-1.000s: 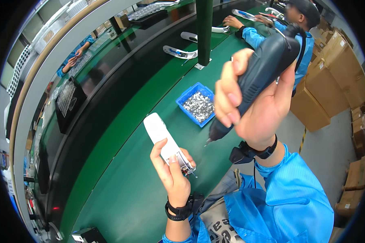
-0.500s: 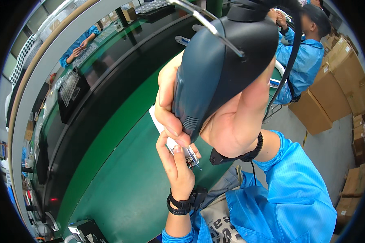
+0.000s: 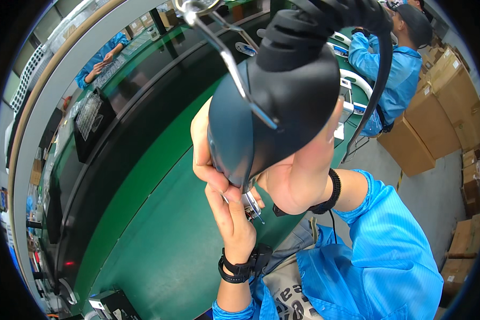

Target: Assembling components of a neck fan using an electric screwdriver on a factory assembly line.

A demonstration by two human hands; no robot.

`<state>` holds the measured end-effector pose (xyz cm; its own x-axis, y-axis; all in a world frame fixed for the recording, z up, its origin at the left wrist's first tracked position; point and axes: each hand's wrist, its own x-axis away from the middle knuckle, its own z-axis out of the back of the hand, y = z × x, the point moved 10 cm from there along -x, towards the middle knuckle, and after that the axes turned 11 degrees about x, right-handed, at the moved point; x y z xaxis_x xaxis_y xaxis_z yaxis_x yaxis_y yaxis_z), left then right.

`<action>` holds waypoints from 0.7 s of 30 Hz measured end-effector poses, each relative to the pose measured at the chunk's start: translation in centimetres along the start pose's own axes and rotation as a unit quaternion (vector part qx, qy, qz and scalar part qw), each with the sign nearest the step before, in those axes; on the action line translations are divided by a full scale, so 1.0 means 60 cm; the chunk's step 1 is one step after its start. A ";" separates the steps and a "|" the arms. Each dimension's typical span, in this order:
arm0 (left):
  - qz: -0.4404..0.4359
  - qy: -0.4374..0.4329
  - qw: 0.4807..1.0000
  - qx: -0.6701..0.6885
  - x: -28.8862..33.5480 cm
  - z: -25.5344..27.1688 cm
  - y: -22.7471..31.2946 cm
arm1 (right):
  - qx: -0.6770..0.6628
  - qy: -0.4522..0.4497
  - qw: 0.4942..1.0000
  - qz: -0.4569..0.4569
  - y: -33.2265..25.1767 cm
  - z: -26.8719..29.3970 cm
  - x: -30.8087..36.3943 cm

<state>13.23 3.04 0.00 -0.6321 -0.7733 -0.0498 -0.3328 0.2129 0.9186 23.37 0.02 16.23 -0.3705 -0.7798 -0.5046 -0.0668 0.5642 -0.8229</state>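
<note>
My right hand (image 3: 298, 184) is wrapped around a black and dark-teal electric screwdriver (image 3: 282, 112), which fills the upper middle of the view. A ribbed cable sleeve (image 3: 309, 34) and a metal hanging loop (image 3: 229, 58) are at its top end. Below it, my left hand (image 3: 233, 221) pinches a small whitish part with exposed electronics and a thin blue edge (image 3: 255, 208). The fingers of both hands meet at this part. The screwdriver's tip and most of the part are hidden behind the fingers.
Under my hands lies a green worktop (image 3: 160, 256), bordered by a curved dark belt (image 3: 128, 133). A black box (image 3: 114, 305) stands at the lower left. Co-workers in blue sit at the right (image 3: 392, 80) and far left (image 3: 104, 58). Cardboard boxes (image 3: 432, 122) are stacked beyond the right one.
My right hand and the screwdriver have moved left, and the tool has tipped so that more of its top end shows. My left hand has hardly moved.
</note>
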 end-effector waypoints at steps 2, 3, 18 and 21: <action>-0.007 0.012 1.000 -0.012 -0.001 0.017 -0.011 | -0.002 0.001 1.000 -0.003 0.007 -0.004 0.001; -0.025 -0.003 1.000 0.002 -0.005 0.013 -0.016 | 0.003 -0.006 1.000 0.005 0.000 -0.006 0.001; -0.077 -0.044 0.995 0.046 -0.006 -0.009 0.013 | -0.006 -0.045 0.999 0.006 0.003 -0.022 0.008; -0.095 -0.054 0.994 -0.009 -0.004 -0.013 0.005 | 0.015 -0.033 0.999 0.033 0.000 -0.010 0.011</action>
<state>13.81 2.86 0.60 -0.6307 -0.7296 -0.2646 -0.4417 0.0572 0.8953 22.53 -0.34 16.04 -0.3110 -0.7579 -0.5734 -0.0168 0.6076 -0.7941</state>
